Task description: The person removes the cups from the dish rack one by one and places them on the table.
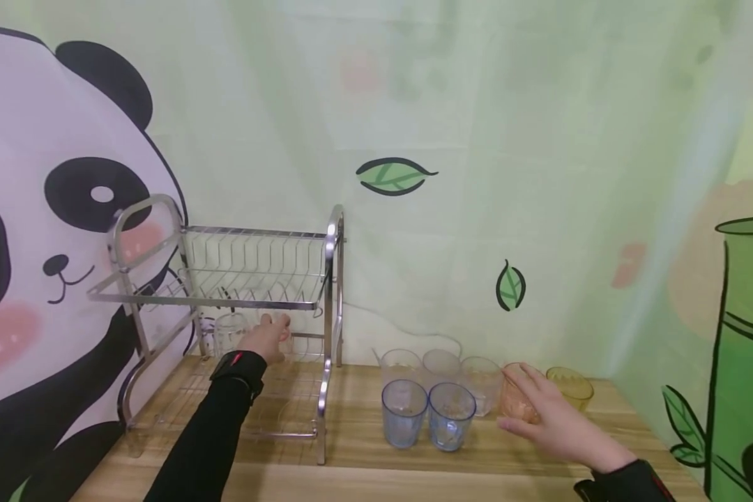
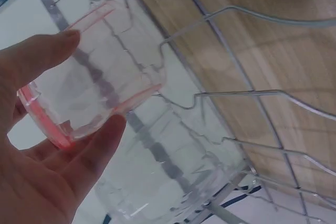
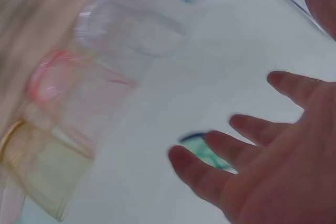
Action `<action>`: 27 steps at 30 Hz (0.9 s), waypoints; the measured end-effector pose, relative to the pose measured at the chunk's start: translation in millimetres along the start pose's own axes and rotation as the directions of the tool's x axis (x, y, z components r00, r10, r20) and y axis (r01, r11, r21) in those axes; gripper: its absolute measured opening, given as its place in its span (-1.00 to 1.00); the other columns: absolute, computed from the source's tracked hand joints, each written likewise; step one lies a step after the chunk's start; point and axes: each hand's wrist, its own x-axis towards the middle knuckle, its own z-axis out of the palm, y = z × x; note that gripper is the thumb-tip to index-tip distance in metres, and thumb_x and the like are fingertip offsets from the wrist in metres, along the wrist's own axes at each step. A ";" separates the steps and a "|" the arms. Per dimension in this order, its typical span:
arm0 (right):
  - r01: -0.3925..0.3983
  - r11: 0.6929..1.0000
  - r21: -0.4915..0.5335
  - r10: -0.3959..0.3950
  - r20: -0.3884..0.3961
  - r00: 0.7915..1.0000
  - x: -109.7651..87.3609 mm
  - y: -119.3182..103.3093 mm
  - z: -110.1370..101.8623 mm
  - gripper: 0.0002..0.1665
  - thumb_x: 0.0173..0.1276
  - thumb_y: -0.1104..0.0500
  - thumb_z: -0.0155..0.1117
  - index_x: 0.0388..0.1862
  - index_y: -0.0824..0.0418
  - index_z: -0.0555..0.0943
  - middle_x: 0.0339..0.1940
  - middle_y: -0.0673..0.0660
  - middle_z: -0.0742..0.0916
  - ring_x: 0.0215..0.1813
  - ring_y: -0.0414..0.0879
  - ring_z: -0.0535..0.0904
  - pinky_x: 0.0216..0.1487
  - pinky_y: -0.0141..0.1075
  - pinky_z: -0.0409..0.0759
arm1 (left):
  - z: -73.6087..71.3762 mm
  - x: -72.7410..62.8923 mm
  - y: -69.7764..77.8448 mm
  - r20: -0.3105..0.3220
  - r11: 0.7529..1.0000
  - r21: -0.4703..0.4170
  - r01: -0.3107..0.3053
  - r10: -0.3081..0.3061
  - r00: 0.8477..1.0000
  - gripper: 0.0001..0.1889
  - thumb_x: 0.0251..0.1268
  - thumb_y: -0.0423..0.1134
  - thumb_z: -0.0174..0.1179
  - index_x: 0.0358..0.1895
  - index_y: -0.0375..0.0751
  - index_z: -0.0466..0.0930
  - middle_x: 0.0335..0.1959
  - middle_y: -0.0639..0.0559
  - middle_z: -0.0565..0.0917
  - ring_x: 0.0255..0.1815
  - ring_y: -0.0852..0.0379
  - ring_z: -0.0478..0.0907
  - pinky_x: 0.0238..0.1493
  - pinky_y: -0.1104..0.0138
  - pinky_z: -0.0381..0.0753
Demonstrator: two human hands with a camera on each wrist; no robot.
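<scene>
My left hand [image 1: 268, 339] is inside the dish rack [image 1: 282, 305], under its upper shelf. Its thumb and fingers grip a pink-tinted drinking glass [image 2: 113, 59], tilted in the left wrist view, over the lower wire tier. Beside that glass is a clear glass [image 1: 229, 333] in the rack. My right hand [image 1: 555, 422], fingers spread, hovers by an orange-pink glass [image 1: 516, 396] on the table. In the right wrist view nothing is in its grasp, and that glass [image 3: 79, 98] stands apart from the fingers.
Two bluish glasses [image 1: 404, 422] stand in front of several clear glasses [image 1: 482, 387] on the wooden table [image 1: 364, 481]. A yellow glass [image 1: 574, 387] stands at the row's right end. Behind hangs a light green curtain [image 1: 539, 174] with panda and leaf prints.
</scene>
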 end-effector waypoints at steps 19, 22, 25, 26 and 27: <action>-0.084 0.970 0.229 0.103 -0.075 0.992 -30.7 -61.4 -44.8 -0.20 0.44 -0.15 0.18 0.55 -0.03 0.13 0.52 0.25 0.22 0.42 0.32 0.18 0.16 0.31 0.39 | -19.0 -67.1 22.8 -0.129 0.957 -0.291 0.006 -0.046 0.991 -0.29 0.22 0.01 0.36 0.36 -0.24 0.36 0.23 -0.39 0.40 0.05 -0.26 0.50 -0.06 -0.09 0.55; -0.065 0.961 0.268 0.093 -0.092 0.991 -31.6 -75.0 -44.8 -0.21 0.44 -0.12 0.20 0.55 -0.11 0.13 0.52 0.20 0.24 0.43 0.29 0.19 0.16 0.31 0.38 | -24.4 -77.5 26.9 -0.169 0.952 -0.303 -0.035 -0.017 0.986 -0.30 0.20 0.00 0.38 0.34 -0.22 0.38 0.17 -0.33 0.43 -0.05 -0.18 0.53 -0.16 0.01 0.60; -0.068 0.950 0.304 0.100 -0.091 0.991 -30.9 -86.9 -43.5 -0.21 0.41 -0.13 0.23 0.53 -0.19 0.14 0.53 0.14 0.24 0.37 0.31 0.29 0.12 0.26 0.45 | -29.9 -88.6 33.9 -0.201 0.942 -0.326 -0.073 0.006 0.979 -0.29 0.17 0.00 0.40 0.35 -0.20 0.37 0.14 -0.29 0.46 -0.03 -0.18 0.53 -0.15 -0.01 0.61; -0.067 0.947 0.315 0.099 -0.088 0.991 -30.1 -90.7 -42.6 -0.20 0.39 -0.14 0.25 0.52 -0.21 0.15 0.53 0.11 0.24 0.34 0.32 0.33 0.09 0.23 0.48 | -32.1 -92.9 36.4 -0.211 0.939 -0.333 -0.086 0.015 0.977 -0.27 0.17 0.02 0.39 0.36 -0.20 0.36 0.16 -0.30 0.46 0.04 -0.23 0.50 -0.07 -0.09 0.58; -0.054 0.945 0.323 0.086 -0.086 0.993 -28.7 -94.1 -41.5 -0.20 0.38 -0.14 0.26 0.52 -0.20 0.16 0.53 0.11 0.24 0.32 0.34 0.35 0.07 0.20 0.52 | -33.9 -97.7 39.1 -0.214 0.933 -0.347 -0.091 0.015 0.977 -0.26 0.17 0.04 0.38 0.37 -0.19 0.35 0.17 -0.29 0.46 0.06 -0.24 0.49 -0.04 -0.11 0.57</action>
